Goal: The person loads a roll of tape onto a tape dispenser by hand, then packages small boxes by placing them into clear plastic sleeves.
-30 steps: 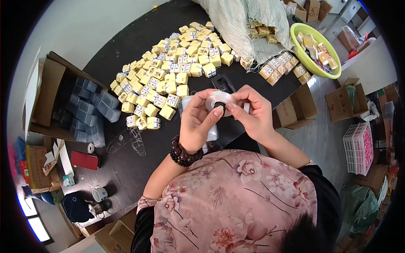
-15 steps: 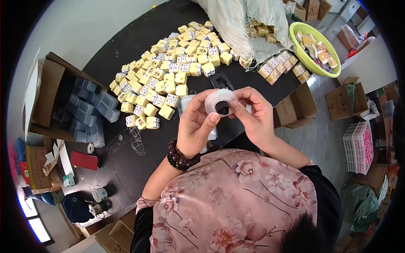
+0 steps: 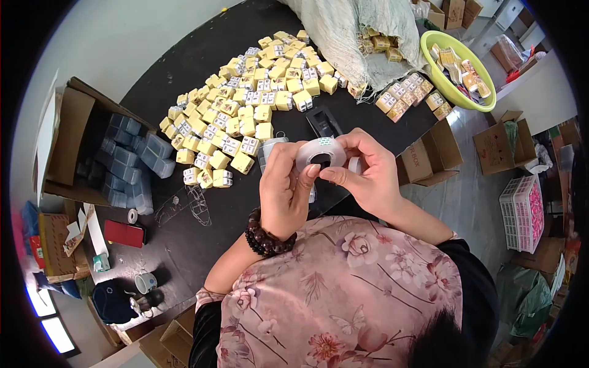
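A roll of clear tape [image 3: 310, 154] is held up in front of me between both hands. My left hand [image 3: 283, 187] grips its left side, thumb at the lower rim. My right hand [image 3: 375, 178] pinches the right side with thumb and fingers. Beside the right fingers shows a small white ring-shaped piece [image 3: 354, 164]; whether the hand holds it I cannot tell. Just beyond the hands, a black tape dispenser [image 3: 321, 119] lies on the dark table [image 3: 202, 242]. Behind my left hand is a partly hidden clear plastic piece [image 3: 267, 150].
Many small yellow-and-white boxes [image 3: 245, 124] spread over the table. A woven sack [image 3: 334, 37], brown patterned boxes [image 3: 402, 98] and a yellow-green basin [image 3: 429, 76] stand at the far right. Left are a carton [image 3: 80, 132] of clear plastic cases, a red phone case [image 3: 123, 233] and a mug [image 3: 145, 282].
The tape roll has tilted and turned slightly in my fingers. My right hand has shifted its thumb lower, and the white ring piece beside it shows more.
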A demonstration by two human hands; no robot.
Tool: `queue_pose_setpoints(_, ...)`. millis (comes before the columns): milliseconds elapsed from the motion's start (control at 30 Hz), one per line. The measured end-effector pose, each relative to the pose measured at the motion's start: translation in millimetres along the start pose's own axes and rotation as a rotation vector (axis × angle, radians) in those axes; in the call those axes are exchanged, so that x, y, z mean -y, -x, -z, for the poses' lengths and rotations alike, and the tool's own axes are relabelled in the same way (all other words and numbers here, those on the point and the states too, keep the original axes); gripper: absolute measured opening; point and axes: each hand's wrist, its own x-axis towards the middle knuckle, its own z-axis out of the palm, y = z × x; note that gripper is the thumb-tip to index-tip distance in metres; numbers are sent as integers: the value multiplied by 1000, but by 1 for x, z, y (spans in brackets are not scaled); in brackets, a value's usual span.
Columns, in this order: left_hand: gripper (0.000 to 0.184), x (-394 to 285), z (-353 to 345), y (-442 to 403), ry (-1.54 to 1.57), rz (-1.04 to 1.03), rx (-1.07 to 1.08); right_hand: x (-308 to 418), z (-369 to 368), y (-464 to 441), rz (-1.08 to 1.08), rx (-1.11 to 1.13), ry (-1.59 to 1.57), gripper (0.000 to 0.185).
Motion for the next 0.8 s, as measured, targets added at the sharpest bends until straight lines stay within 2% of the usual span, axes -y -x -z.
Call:
queue_pose_setpoints(167, 26, 2, -1, 0, -20, 9, 13, -7, 0, 2, 23, -6, 8, 30)
queue_pose_setpoints(233, 25, 6, -1, -1, -31, 19, 28, -9, 3, 0, -39, 23, -84, 27)
queue_pose_setpoints(300, 30, 17, -3, -2, 249, 173, 80, -12, 7, -1, -90, 27, -208, 25)
queue_pose_setpoints(333, 30, 23, -5, -5, 250, 175, 82, -15, 11, -2, -140, 30, -330, 24)
queue_pose_setpoints(400, 37, 41, -11, -13, 125, 188, 107, -33, 19, -10, -92, -61, -144, 19)
queue_pose_setpoints(467, 43, 85, -14, -10, 118, 245, 121, -64, 30, -27, -34, -193, 185, 11)
queue_pose_setpoints(533, 44, 106, -18, -13, -332, 220, 154, -99, 35, -38, 10, -255, 347, 11)
queue_pose_setpoints(600, 45, 125, -25, -11, -320, 219, 158, -117, 30, -44, 6, -264, 446, 13)
queue_pose_setpoints(667, 45, 140, -32, -9, -480, 76, 265, -130, 25, -48, 47, -269, 569, 18)
queue_pose_setpoints(800, 45, 149, -46, -8, -495, 16, 300, -142, 15, -53, 79, -242, 683, 17)
